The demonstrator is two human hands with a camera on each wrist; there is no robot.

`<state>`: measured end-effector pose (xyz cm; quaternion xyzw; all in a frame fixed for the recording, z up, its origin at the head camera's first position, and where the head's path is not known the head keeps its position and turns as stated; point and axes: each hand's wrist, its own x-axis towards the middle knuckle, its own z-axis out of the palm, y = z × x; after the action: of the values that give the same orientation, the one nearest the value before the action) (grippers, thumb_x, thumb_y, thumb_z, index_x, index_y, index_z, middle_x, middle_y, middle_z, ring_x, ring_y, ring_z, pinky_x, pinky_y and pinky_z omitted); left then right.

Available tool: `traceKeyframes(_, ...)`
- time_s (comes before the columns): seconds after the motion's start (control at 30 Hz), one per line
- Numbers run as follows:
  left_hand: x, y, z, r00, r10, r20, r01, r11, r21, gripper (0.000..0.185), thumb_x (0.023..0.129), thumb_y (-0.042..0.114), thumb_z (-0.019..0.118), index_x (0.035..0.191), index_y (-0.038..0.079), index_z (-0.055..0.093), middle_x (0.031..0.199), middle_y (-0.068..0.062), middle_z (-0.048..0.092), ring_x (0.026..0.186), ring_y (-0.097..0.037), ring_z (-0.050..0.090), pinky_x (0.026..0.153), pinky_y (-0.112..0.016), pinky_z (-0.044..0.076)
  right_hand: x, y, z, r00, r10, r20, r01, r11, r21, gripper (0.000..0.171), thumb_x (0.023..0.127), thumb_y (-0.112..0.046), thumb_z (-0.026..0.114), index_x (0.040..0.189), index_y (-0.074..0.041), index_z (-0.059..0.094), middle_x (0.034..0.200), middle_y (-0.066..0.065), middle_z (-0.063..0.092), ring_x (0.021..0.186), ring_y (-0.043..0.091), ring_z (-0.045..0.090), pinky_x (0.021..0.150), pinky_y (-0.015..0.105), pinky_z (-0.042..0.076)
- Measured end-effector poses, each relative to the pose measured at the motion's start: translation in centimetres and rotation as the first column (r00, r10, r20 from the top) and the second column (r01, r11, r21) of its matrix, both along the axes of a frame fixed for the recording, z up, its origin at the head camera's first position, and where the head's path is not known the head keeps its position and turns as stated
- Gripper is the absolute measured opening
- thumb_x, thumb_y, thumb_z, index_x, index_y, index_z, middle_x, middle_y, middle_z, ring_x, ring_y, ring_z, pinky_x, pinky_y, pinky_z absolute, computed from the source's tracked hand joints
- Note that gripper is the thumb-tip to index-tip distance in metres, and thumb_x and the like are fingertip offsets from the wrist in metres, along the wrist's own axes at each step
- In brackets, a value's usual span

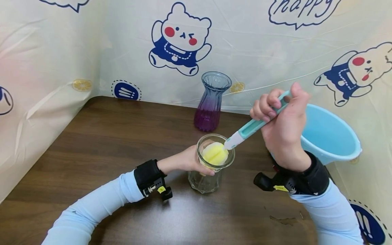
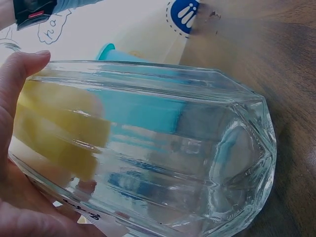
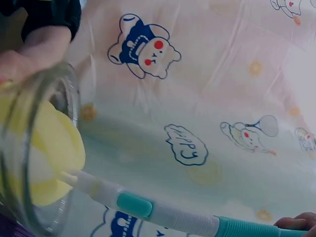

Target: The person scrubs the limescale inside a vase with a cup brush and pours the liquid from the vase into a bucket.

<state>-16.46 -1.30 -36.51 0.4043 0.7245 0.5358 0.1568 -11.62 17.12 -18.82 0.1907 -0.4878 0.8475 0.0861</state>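
Two hands: both busy
Left hand [image 1: 186,160]: fingers wrapped round clear glass vase [image 1: 211,170], steadying it mid-table
Right hand [image 1: 283,122]: fist gripping sponge brush [image 1: 242,134], head inside the mouth, likely scrubbing

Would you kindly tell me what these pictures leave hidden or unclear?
- Left hand fingers: head view, behind the clear vase.
- Basin near side: head view, behind the right hand.
- Brush handle end: right wrist view, cut off by the edge.
- Purple vase: missing from the left wrist view.
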Motion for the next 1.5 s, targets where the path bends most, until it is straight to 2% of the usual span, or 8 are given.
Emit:
traceKeyframes(0.23, 0.0, 0.1, 0.1, 1.000, 0.009, -0.005, -0.009, 0.999, -0.050, 0.073, 0.063, 0.012, 0.082, 0.124, 0.006, 0.042, 0.118, -0.004, 0.051, 0.107, -0.014, 0.047, 0.095, -0.031, 0.036, -0.4, -1.7, -3.0, 0.999, -0.038, -0.002, 0.038, 0.996, 0.079, 0.047, 0.098, -0.029, 0.012, 0.058, -0.013, 0.028, 0.050, -0.001, 0.021, 0.045, 0.014, 0.020, 0.052, 0.028, 0.018)
traceKeyframes(0.43, 0.1, 0.0, 0.3, 1.000, 0.007, -0.026, -0.008, 0.999, -0.043, 0.075, 0.063, 0.012, 0.082, 0.125, 0.004, 0.041, 0.117, -0.008, 0.052, 0.108, -0.018, 0.049, 0.093, -0.031, 0.039, -0.6, -2.8, -5.6, 1.000, -0.008, 0.011, 0.007, 0.994, 0.105, 0.045, 0.099, -0.027, 0.013, 0.059, -0.014, 0.029, 0.051, -0.002, 0.023, 0.046, 0.013, 0.021, 0.051, 0.029, 0.017)
traceKeyframes(0.6, 0.1, 0.0, 0.3, 0.999, 0.007, -0.039, -0.008, 0.999, -0.040, 0.075, 0.064, 0.012, 0.081, 0.126, 0.003, 0.041, 0.118, -0.010, 0.052, 0.107, -0.018, 0.049, 0.093, -0.030, 0.040, -0.5, -3.1, -6.6, 0.998, -0.019, 0.060, 0.010, 0.987, 0.158, 0.042, 0.099, -0.030, 0.015, 0.062, -0.013, 0.028, 0.054, -0.002, 0.024, 0.049, 0.013, 0.023, 0.054, 0.030, 0.019)
traceKeyframes(0.73, 0.1, 0.0, 0.2, 1.000, 0.004, -0.027, -0.005, 0.999, -0.037, 0.074, 0.064, 0.012, 0.081, 0.126, 0.002, 0.041, 0.117, -0.009, 0.052, 0.107, -0.018, 0.050, 0.093, -0.031, 0.040, -0.4, -3.0, -6.3, 0.995, -0.026, 0.095, 0.013, 0.990, 0.143, 0.042, 0.099, -0.029, 0.015, 0.062, -0.013, 0.028, 0.055, -0.001, 0.024, 0.050, 0.013, 0.023, 0.055, 0.029, 0.019)
traceKeyframes(0.9, 0.1, 0.1, 0.1, 1.000, -0.004, -0.018, 0.004, 1.000, -0.026, 0.073, 0.065, 0.013, 0.081, 0.125, 0.002, 0.041, 0.118, -0.010, 0.052, 0.108, -0.019, 0.050, 0.093, -0.032, 0.040, -0.3, -2.3, -4.9, 0.991, -0.066, 0.114, 0.052, 0.992, 0.119, 0.043, 0.099, -0.027, 0.014, 0.061, -0.013, 0.029, 0.054, -0.001, 0.025, 0.050, 0.014, 0.024, 0.056, 0.026, 0.023)
traceKeyframes(1.2, 0.2, 0.0, 0.2, 1.000, -0.009, 0.010, 0.009, 1.000, 0.004, 0.071, 0.064, 0.008, 0.081, 0.123, 0.003, 0.043, 0.117, -0.008, 0.052, 0.104, -0.015, 0.048, 0.095, -0.029, 0.037, 0.4, -0.7, -1.7, 0.995, -0.070, 0.074, 0.075, 0.996, -0.055, 0.047, 0.100, -0.034, 0.019, 0.062, -0.010, 0.031, 0.056, 0.001, 0.025, 0.053, 0.015, 0.022, 0.060, 0.025, 0.025)
traceKeyframes(1.33, 0.2, 0.0, 0.0, 1.000, -0.008, 0.027, 0.007, 1.000, 0.025, 0.076, 0.063, 0.005, 0.081, 0.127, 0.001, 0.040, 0.120, -0.010, 0.052, 0.104, -0.015, 0.049, 0.095, -0.029, 0.038, 0.7, -0.4, -0.9, 0.995, -0.083, 0.059, 0.087, 0.994, -0.068, 0.047, 0.099, -0.036, 0.022, 0.063, -0.008, 0.032, 0.057, 0.001, 0.026, 0.055, 0.015, 0.023, 0.061, 0.026, 0.027)
traceKeyframes(1.5, 0.2, 0.0, 0.1, 1.000, -0.008, 0.020, 0.007, 1.000, 0.025, 0.076, 0.063, 0.005, 0.081, 0.127, 0.001, 0.040, 0.119, -0.010, 0.052, 0.104, -0.015, 0.049, 0.095, -0.029, 0.039, 0.7, -0.7, -0.9, 0.995, -0.091, 0.043, 0.095, 0.992, -0.081, 0.047, 0.099, -0.035, 0.022, 0.063, -0.008, 0.032, 0.056, 0.002, 0.026, 0.054, 0.016, 0.023, 0.060, 0.026, 0.026)
